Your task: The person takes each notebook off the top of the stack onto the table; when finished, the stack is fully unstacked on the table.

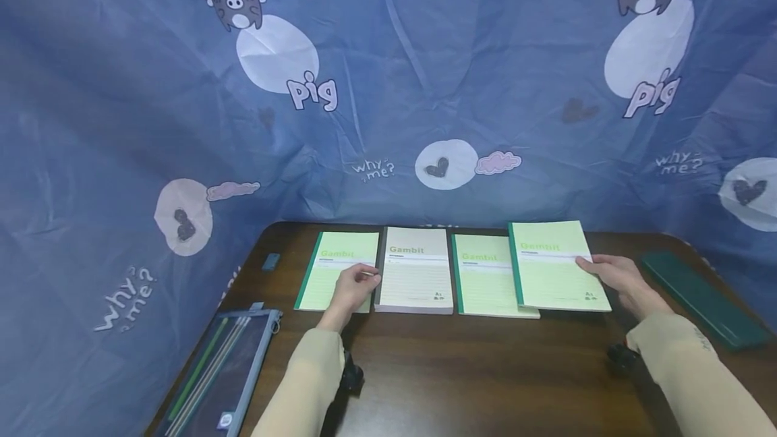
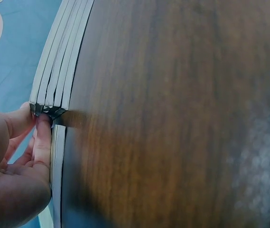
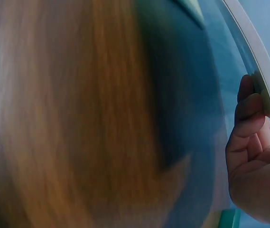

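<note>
While both cream sleeves (image 1: 306, 383) are extended toward 12 o'clock, the lower spine corner of the grey notebook stack (image 1: 419, 282) is pinched between the left hand's (image 1: 351, 292) thumb and fingers. By the right hand (image 1: 625, 282), the tilted green notebook (image 1: 552, 272) is pinched at its 3 o'clock edge, fingers curled beneath. Its cover is pale green, its spine darker; several layers are seen in the stack. The flat green notebook (image 1: 485, 282) is partly covered at 9 o'clock. Wood is shown toward 6 o'clock; the table (image 1: 473, 369) is flanked by a zip pouch (image 1: 233, 349) at 8 o'clock, a dark green case (image 1: 704, 302) at 3, and backed by a curtain (image 1: 376, 113) at 12.
</note>
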Demonstrator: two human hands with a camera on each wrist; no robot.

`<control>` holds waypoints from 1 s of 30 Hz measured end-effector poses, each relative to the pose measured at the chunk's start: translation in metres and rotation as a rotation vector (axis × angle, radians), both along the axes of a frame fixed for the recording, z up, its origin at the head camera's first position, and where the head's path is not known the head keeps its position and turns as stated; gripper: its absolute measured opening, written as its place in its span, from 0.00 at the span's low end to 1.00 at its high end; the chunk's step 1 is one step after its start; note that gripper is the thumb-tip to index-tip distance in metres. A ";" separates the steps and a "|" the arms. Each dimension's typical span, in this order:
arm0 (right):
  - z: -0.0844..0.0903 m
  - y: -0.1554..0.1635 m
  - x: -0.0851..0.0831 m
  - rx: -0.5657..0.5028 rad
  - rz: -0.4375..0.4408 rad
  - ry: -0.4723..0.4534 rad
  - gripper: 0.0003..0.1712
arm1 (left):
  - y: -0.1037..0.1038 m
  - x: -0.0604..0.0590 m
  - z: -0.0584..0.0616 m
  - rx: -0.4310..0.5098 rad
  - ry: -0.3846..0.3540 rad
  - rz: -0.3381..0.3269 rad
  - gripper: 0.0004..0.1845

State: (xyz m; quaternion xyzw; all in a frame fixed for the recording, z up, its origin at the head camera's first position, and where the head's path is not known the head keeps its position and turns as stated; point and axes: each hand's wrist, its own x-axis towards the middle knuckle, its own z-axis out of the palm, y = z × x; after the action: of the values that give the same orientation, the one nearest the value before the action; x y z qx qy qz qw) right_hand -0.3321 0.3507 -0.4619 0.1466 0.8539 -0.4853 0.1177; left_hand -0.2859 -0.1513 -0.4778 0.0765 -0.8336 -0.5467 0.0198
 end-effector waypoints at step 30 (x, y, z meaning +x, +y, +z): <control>-0.024 0.024 0.005 0.335 -0.074 0.199 0.45 | 0.000 -0.003 -0.005 -0.016 -0.031 0.012 0.11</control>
State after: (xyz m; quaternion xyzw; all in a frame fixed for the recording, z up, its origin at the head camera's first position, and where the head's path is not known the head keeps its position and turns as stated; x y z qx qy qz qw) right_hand -0.3269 0.3752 -0.4854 0.1466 0.9241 -0.3526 -0.0114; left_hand -0.2894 -0.1516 -0.4831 0.0896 -0.8377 -0.5386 0.0109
